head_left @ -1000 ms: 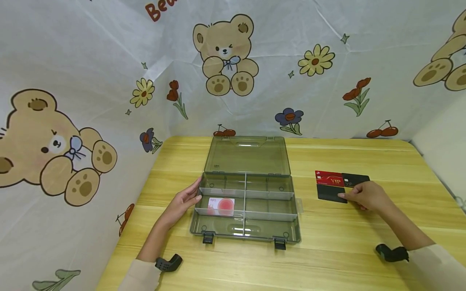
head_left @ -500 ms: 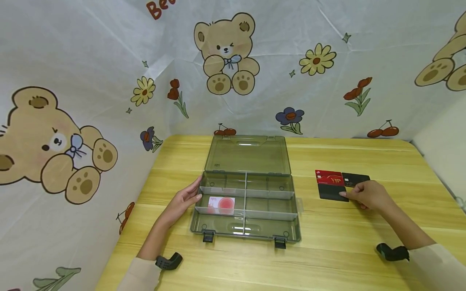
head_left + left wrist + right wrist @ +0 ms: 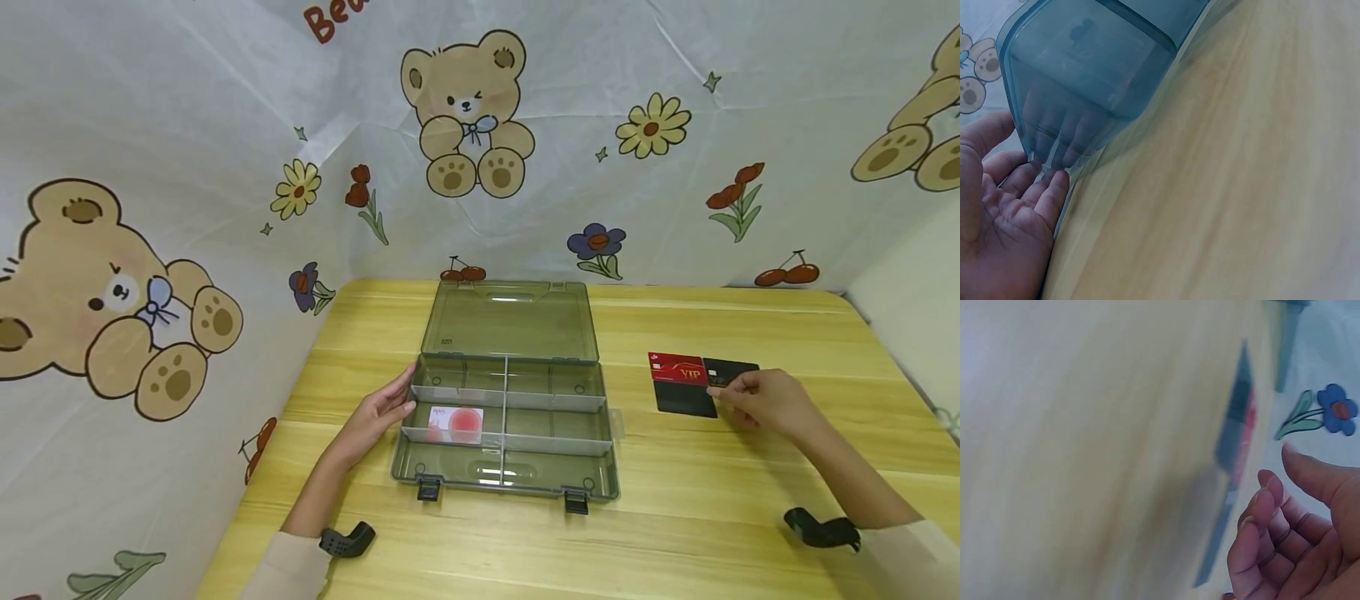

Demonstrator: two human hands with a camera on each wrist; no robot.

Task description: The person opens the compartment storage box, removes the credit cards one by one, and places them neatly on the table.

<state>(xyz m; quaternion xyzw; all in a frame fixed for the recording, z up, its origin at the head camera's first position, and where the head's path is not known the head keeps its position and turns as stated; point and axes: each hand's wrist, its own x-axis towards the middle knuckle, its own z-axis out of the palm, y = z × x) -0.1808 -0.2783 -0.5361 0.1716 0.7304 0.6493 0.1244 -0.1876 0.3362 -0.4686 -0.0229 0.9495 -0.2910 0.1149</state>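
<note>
My left hand (image 3: 381, 417) rests against the left wall of an open, smoke-tinted plastic compartment box (image 3: 558, 467). In the left wrist view, its fingertips touch the outside of the box's corner. Inside the middle left compartment lies a white card with a pink circle (image 3: 455, 425). My right hand (image 3: 772, 404) hovers just over the cards at the right, thumb apart from the fingers and nothing between them in the right wrist view. Beneath it are a red VIP card (image 3: 677, 367), a black VIP card (image 3: 738, 370), partly covered by the hand, and a plain black card (image 3: 684, 400).
The box's lid (image 3: 510, 321) lies folded back behind it. Two dark latches (image 3: 577, 502) hang at its front edge. A bear-printed cloth (image 3: 555, 167) stands behind and left of the wooden table (image 3: 675, 517). Each wrist wears a black device (image 3: 348, 540).
My right hand has come off the front black card, with its thumb shifting slightly up and right. The left hand and the box stay put.
</note>
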